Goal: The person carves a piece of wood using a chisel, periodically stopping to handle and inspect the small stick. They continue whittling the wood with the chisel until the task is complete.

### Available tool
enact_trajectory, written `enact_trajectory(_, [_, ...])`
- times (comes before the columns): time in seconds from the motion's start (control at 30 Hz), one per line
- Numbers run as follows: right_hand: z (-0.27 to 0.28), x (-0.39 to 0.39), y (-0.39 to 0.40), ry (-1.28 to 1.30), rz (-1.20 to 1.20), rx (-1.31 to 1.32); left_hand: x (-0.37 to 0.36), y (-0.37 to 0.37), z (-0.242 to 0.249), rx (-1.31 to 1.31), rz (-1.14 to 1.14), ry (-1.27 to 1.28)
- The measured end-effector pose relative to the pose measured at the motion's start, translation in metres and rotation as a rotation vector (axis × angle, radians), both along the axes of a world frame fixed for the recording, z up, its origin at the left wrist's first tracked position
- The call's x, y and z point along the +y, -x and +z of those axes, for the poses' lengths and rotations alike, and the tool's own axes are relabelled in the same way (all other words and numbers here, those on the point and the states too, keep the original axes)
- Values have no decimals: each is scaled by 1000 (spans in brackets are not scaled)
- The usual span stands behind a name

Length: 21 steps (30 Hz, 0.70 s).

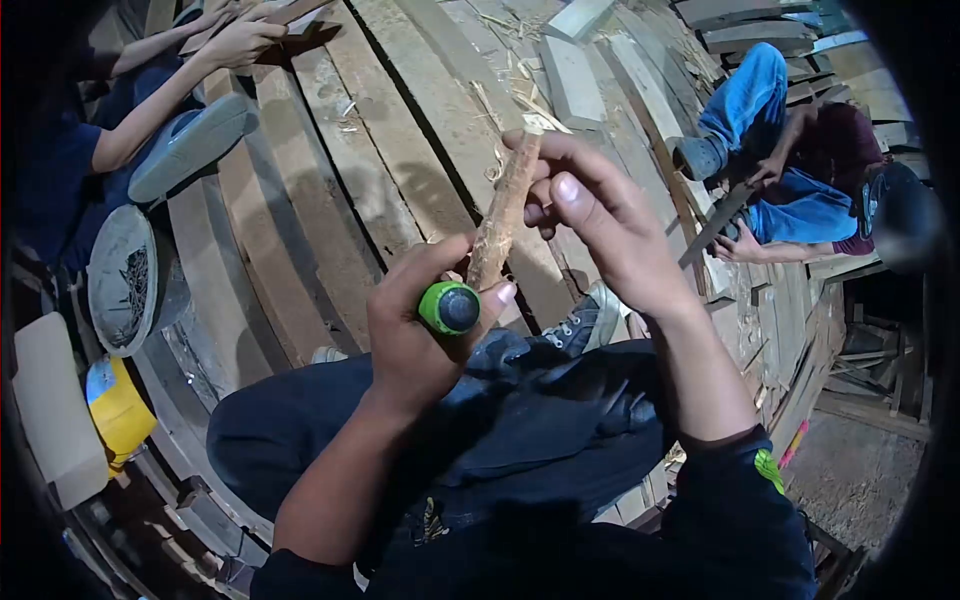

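My left hand point(415, 325) is closed around a green-and-black handle point(449, 307) whose round end faces me; the rest of that tool is hidden. The same hand pinches the lower end of a rough brown stick point(502, 215), tapered, with a pale cut tip. At the stick's upper part is my right hand point(610, 215), its fingers bent. Its index finger passes behind the tip, while the thumb stands a little off the surface. A thin curled shaving point(494, 172) hangs by the stick's left side. Both hands are raised above my crossed legs.
Wooden planks point(390, 185) with dark gaps form the floor. At left stand a bucket point(105, 250) holding what look like nails and a yellow container point(122, 415). One person's hand point(245, 42) is at upper left. Another person at right holds a handsaw point(715, 225). Wood offcuts point(572, 85) lie ahead.
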State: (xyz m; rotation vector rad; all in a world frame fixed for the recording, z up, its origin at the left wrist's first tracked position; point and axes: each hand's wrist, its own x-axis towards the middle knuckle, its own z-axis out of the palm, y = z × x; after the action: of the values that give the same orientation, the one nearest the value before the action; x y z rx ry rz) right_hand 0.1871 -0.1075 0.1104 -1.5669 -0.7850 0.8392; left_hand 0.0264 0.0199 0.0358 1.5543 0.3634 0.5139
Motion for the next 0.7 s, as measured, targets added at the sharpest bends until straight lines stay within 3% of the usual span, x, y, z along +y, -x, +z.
enact_trajectory(0.07, [-20, -7, 3, -159, 6, 6, -6, 0, -5, -22, 52, -48])
enact_trajectory(0.23, [-17, -16, -4, -108, 71, -112, -7, 1, -1, 0, -20, -308])
enact_trajectory(0.33, [-12, -20, -5, -163, -17, -242, -8, 1, 12, 80, -39, -321])
enact_trajectory(0.4, [-15, -25, -11, -271, -41, -23, -4, 2, 5, 49, -8, -396])
enact_trajectory(0.47, [-14, -26, -20, -173, -71, -30, -1, 2, 6, 63, 166, -191])
enact_trajectory(0.53, [-20, -36, -32, 53, 50, -74, 7, 4, 9, 1, 247, -193])
enact_trajectory(0.6, [-26, -32, -35, 349, 106, -211, 11, 7, 16, -68, 306, 46])
enact_trajectory(0.67, [-44, -31, -36, 331, 253, -371, 20, 9, 16, -139, 325, 162])
enact_trajectory(0.7, [-51, -29, -34, 276, 217, -301, 23, 10, 16, -219, 338, 279])
